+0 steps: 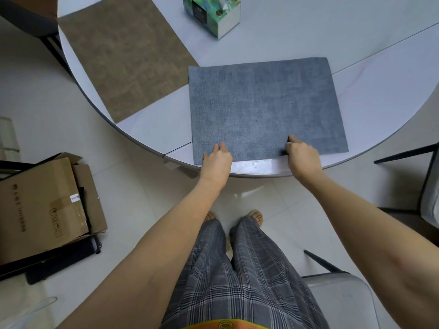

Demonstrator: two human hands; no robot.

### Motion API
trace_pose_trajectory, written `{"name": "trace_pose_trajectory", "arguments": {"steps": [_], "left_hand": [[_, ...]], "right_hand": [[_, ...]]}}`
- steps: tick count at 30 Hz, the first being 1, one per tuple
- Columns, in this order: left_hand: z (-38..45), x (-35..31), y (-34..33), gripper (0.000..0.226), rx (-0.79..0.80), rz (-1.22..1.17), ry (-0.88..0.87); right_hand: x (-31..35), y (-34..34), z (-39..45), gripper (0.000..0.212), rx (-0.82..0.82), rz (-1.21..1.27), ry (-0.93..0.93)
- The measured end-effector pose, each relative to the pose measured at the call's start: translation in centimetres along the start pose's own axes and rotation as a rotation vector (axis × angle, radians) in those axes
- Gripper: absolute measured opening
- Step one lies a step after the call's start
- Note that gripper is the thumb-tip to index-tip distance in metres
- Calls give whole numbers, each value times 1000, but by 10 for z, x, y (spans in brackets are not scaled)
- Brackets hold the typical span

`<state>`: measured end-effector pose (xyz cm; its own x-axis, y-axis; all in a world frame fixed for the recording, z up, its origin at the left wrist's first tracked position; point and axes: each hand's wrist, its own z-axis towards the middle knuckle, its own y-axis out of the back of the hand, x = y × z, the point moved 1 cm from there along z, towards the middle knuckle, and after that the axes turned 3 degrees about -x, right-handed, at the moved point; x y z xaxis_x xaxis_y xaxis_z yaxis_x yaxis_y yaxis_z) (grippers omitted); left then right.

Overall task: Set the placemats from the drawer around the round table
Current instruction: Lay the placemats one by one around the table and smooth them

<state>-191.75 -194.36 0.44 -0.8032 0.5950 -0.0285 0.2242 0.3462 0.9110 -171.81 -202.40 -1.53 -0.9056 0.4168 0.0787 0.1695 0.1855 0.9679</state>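
Note:
A blue-grey placemat [266, 108] lies flat on the white round table [285, 43], its near edge close to the table's rim. My left hand [217, 160] rests on the mat's near left corner with the fingers lying on top. My right hand [303, 156] pinches the near edge of the same mat, thumb on top. A brown placemat [126, 55] lies flat on the table to the left, reaching the rim.
A green tissue box [213, 15] stands at the back of the table. Cardboard boxes [45, 205] sit on the floor at the left. Chairs stand at the right [427, 186], the lower right [339, 298] and the far left [28, 22].

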Motion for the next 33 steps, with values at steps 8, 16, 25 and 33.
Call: {"name": "trace_pose_trajectory", "arguments": {"steps": [8,16,25,33], "left_hand": [[-1,2,-4,50,-31,-30,-6],[12,15,-24,34,-70,-98,18],[5,6,-5,26,-49,-19,10],[24,-30,18,28,-50,52,-30]], "right_hand": [[2,-1,-6,12,-21,4,-17],[4,-3,-13,16,-51,-68,-15],[3,-14,-24,14,-138,-72,33],[-36,-8,-21,30,-164,160,-98]]}}
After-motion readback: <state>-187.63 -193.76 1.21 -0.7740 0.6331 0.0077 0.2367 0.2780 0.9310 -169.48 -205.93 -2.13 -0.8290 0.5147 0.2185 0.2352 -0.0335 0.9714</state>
